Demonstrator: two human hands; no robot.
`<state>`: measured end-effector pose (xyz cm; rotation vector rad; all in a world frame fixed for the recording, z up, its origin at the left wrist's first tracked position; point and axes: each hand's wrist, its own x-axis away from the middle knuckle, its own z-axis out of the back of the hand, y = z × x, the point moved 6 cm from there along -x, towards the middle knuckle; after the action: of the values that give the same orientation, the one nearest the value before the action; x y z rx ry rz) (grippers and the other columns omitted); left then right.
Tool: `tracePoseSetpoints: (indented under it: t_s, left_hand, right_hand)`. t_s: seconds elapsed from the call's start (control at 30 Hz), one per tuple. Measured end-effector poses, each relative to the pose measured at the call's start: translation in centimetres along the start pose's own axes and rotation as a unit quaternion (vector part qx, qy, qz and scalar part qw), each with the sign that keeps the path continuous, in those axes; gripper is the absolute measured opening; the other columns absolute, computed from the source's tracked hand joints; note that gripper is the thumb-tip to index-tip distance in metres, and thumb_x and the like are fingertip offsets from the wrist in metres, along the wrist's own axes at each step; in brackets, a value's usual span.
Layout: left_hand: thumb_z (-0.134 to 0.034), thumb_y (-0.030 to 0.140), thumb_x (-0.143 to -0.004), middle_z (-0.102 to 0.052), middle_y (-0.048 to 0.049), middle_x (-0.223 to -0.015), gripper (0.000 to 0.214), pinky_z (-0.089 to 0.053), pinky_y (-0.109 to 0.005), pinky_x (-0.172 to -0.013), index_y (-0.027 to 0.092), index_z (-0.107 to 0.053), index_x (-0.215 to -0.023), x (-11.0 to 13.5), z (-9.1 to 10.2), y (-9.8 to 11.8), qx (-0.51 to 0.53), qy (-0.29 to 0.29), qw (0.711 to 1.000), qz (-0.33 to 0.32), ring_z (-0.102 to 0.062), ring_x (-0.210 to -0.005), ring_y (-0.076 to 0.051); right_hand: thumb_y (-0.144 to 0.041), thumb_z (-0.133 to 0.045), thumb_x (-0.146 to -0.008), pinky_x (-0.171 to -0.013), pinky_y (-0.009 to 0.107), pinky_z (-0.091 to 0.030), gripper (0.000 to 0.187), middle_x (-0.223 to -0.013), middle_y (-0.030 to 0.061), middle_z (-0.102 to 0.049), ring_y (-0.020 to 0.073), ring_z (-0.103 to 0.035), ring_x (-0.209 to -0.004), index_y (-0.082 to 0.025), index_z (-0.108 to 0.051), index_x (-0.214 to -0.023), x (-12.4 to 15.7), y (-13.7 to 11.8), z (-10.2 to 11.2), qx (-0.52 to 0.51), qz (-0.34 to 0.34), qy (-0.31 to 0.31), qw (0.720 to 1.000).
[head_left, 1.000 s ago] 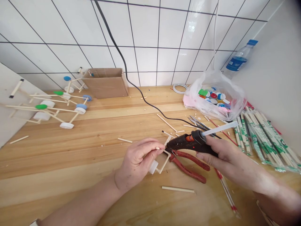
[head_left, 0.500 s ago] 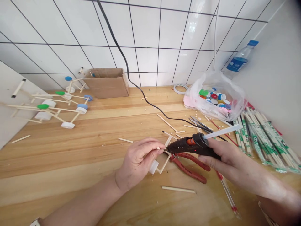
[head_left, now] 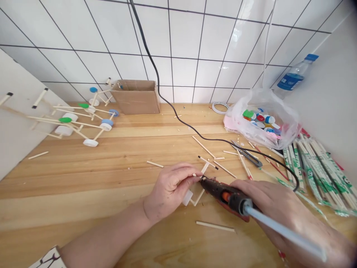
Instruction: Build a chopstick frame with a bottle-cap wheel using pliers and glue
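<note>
My left hand (head_left: 170,192) pinches a small frame of wooden sticks (head_left: 198,196) with a white bottle cap (head_left: 187,197) at its lower end. My right hand (head_left: 276,212) grips a black and orange hot glue gun (head_left: 227,195). Its nozzle tip sits at the frame's corner, right by my left fingertips. A long translucent glue stick (head_left: 284,232) runs from the gun's back towards the lower right. Red-handled pliers (head_left: 240,215) lie on the wooden bench beneath the gun, mostly hidden.
Finished stick models with bottle-cap wheels (head_left: 80,124) stand at the left, near a cardboard box (head_left: 136,96). A plastic bag of bottle caps (head_left: 262,121), bundled chopsticks (head_left: 320,175), scissors (head_left: 247,153), loose sticks and a black cable (head_left: 195,128) lie on the bench.
The glue gun has swung round and down, its nozzle now at the frame's corner and its glue stick pointing to the lower right instead of the upper right. My left hand stays nearly still.
</note>
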<state>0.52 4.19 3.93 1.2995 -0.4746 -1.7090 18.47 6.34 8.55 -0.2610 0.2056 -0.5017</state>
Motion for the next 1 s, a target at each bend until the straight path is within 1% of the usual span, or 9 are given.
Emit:
tracePoseSetpoints:
  t_s: [0.1,0.2,0.33,0.43,0.57,0.63,0.77,0.87,1.0]
  left_hand:
    - [-0.058,0.010,-0.085,-0.071,-0.0061,-0.083,0.012,-0.055,-0.022,-0.071,0.016,-0.069,-0.088,0.1,0.0,-0.2,0.020,0.003,1.000,0.002,-0.067,-0.077,-0.013]
    - [-0.059,0.010,-0.085,-0.071,-0.0072,-0.083,0.012,-0.054,-0.022,-0.072,0.014,-0.069,-0.088,0.1,-0.1,-0.4,0.034,0.000,0.999,0.003,-0.067,-0.078,-0.013]
    - [-0.057,0.011,-0.086,-0.070,-0.0080,-0.082,0.012,-0.054,-0.022,-0.071,0.014,-0.069,-0.088,0.1,-0.3,-0.5,0.042,-0.009,0.999,0.006,-0.066,-0.077,-0.013]
    - [-0.057,0.012,-0.086,-0.070,-0.0078,-0.082,0.012,-0.054,-0.023,-0.071,0.014,-0.069,-0.087,0.1,-0.3,-0.6,0.039,-0.007,0.999,0.013,-0.066,-0.076,-0.014]
    - [-0.057,0.013,-0.086,-0.071,-0.0082,-0.083,0.012,-0.054,-0.023,-0.071,0.014,-0.069,-0.087,0.1,-0.3,-0.5,0.031,-0.011,0.999,0.020,-0.066,-0.076,-0.014]
    - [-0.057,0.014,-0.087,-0.071,-0.0078,-0.082,0.013,-0.054,-0.023,-0.070,0.014,-0.069,-0.087,0.1,-0.3,-0.5,0.029,-0.009,0.999,0.020,-0.066,-0.076,-0.014]
    - [-0.058,0.012,-0.086,-0.071,-0.0076,-0.081,0.012,-0.054,-0.023,-0.070,0.014,-0.070,-0.087,0.1,-0.3,-0.5,0.031,-0.003,0.999,0.012,-0.066,-0.075,-0.014]
    - [-0.058,0.012,-0.085,-0.071,-0.0074,-0.081,0.011,-0.054,-0.023,-0.070,0.015,-0.070,-0.086,0.1,-0.3,-0.6,0.032,-0.002,0.999,0.012,-0.066,-0.075,-0.014]
    - [-0.058,0.010,-0.085,-0.070,-0.0072,-0.082,0.012,-0.054,-0.022,-0.071,0.015,-0.069,-0.087,0.2,-0.3,-0.6,0.034,-0.003,0.999,0.009,-0.066,-0.076,-0.013]
  right_hand:
    - [-0.009,-0.036,-0.088,-0.069,0.023,-0.054,0.037,-0.097,0.0053,-0.069,0.0146,-0.066,-0.082,-0.017,-0.051,-0.121,0.5,-0.6,-0.4,0.033,0.036,-0.002,0.999]
    - [-0.005,-0.031,-0.085,-0.066,0.024,-0.053,0.039,-0.095,0.0070,-0.069,0.0153,-0.065,-0.077,-0.015,-0.052,-0.118,0.9,-1.2,-0.9,0.076,0.064,0.018,0.995]
    - [-0.007,-0.029,-0.089,-0.062,0.027,-0.052,0.035,-0.091,0.0100,-0.069,0.0171,-0.064,-0.071,-0.011,-0.053,-0.115,1.4,-1.8,-1.5,0.134,0.104,0.048,0.984]
    - [-0.007,-0.028,-0.090,-0.066,0.030,-0.052,0.037,-0.096,0.0119,-0.069,0.0191,-0.064,-0.077,-0.009,-0.052,-0.117,1.8,-1.9,-2.1,0.173,0.114,0.048,0.977]
    - [-0.007,-0.026,-0.089,-0.068,0.034,-0.052,0.042,-0.105,0.0141,-0.068,0.0224,-0.064,-0.082,-0.008,-0.052,-0.121,2.1,-2.1,-2.7,0.228,0.126,0.022,0.965]
    - [-0.007,-0.026,-0.089,-0.065,0.035,-0.052,0.042,-0.101,0.0145,-0.069,0.0228,-0.065,-0.078,-0.007,-0.054,-0.119,2.1,-2.5,-2.7,0.246,0.137,0.019,0.959]
    - [-0.004,-0.025,-0.086,-0.058,0.033,-0.051,0.041,-0.086,0.0130,-0.071,0.0221,-0.066,-0.069,-0.006,-0.059,-0.108,1.7,-3.4,-2.2,0.268,0.158,0.054,0.949]
    - [-0.003,-0.024,-0.087,-0.059,0.033,-0.052,0.041,-0.093,0.0144,-0.072,0.0229,-0.067,-0.071,-0.006,-0.060,-0.107,1.6,-3.8,-2.3,0.292,0.168,0.053,0.940]
    - [-0.005,-0.024,-0.088,-0.065,0.035,-0.053,0.041,-0.098,0.0164,-0.071,0.0236,-0.068,-0.074,-0.006,-0.060,-0.108,2.1,-3.8,-2.8,0.318,0.170,0.044,0.932]
